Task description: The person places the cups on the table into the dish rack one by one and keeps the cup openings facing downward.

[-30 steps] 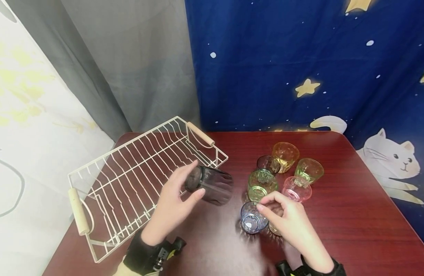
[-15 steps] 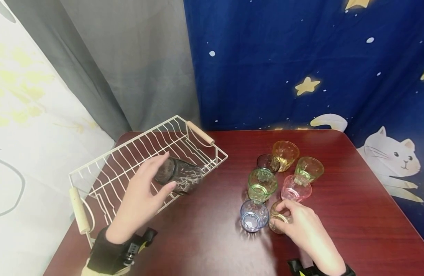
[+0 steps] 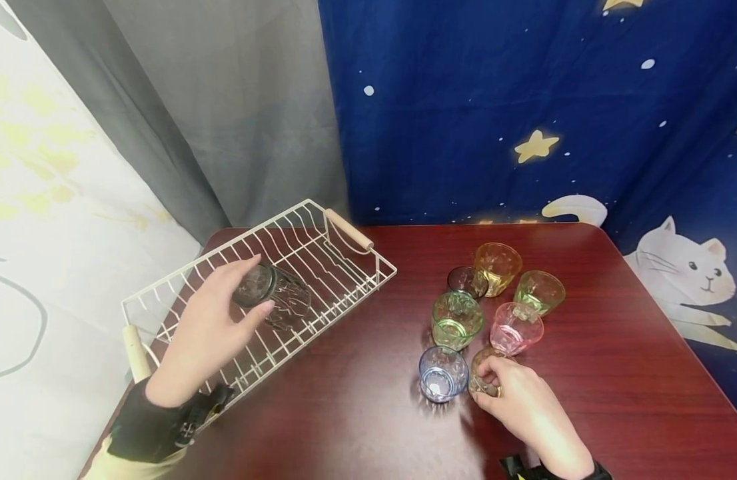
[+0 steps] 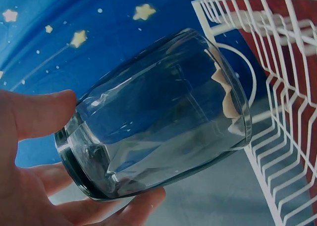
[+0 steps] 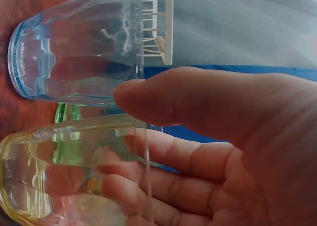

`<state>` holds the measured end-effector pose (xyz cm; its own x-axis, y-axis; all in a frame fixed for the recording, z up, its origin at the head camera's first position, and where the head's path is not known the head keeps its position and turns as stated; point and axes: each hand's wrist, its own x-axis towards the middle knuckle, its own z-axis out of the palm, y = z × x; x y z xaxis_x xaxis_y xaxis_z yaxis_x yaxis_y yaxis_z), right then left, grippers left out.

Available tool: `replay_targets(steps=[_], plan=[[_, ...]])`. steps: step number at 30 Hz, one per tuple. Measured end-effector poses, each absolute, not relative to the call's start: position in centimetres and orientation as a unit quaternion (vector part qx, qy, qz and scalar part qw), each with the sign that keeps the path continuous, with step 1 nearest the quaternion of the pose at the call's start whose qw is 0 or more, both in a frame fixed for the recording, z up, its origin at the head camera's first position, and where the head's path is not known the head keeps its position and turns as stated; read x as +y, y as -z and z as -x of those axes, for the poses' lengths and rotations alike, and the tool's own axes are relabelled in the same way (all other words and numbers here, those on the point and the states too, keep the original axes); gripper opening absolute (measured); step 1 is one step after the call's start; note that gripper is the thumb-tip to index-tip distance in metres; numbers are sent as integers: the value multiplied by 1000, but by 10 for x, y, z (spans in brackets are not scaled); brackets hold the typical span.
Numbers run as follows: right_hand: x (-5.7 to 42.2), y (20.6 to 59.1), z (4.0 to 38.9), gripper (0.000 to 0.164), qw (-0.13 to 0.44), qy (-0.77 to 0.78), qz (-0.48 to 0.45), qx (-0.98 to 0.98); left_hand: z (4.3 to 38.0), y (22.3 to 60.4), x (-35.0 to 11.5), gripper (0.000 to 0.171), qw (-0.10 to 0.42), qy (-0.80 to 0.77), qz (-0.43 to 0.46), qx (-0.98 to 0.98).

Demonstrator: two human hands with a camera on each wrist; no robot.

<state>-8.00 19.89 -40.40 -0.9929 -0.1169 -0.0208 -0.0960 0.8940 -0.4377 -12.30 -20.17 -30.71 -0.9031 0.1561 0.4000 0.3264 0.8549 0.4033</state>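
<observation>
Your left hand (image 3: 209,327), gripping a dark glass (image 3: 289,300), shifts across the rack (image 3: 344,312); right of it, your right hand (image 3: 520,399) grips a yellow glass (image 5: 59,171).

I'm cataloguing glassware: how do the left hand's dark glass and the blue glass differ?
The dark glass is smoky grey, the blue glass pale blue. The dark glass is tilted in the left hand, the blue glass upright on the table. Both are see-through.

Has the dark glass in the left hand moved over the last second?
Yes. In the head view it went leftward: the dark glass in the left hand was across the white rack's near edge, now above its wires.
</observation>
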Motion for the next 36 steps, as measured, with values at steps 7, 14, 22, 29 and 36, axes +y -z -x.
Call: replay_targets(steps=[7, 14, 22, 29, 36], plan=[[196, 409, 82, 18, 25, 210, 51, 976, 132, 307, -226, 66, 144, 218, 103, -960], [194, 412, 81, 19, 19, 200, 51, 978, 141, 313, -257, 71, 102, 210, 77, -969], [191, 412, 81, 17, 11, 185, 55, 981, 148, 319, -291, 70, 61, 182, 51, -980], [191, 412, 83, 15, 20, 173, 51, 983, 156, 324, -308, 76, 23, 147, 26, -989], [189, 412, 82, 14, 12, 168, 44, 985, 161, 326, -320, 73, -4, 134, 22, -991]])
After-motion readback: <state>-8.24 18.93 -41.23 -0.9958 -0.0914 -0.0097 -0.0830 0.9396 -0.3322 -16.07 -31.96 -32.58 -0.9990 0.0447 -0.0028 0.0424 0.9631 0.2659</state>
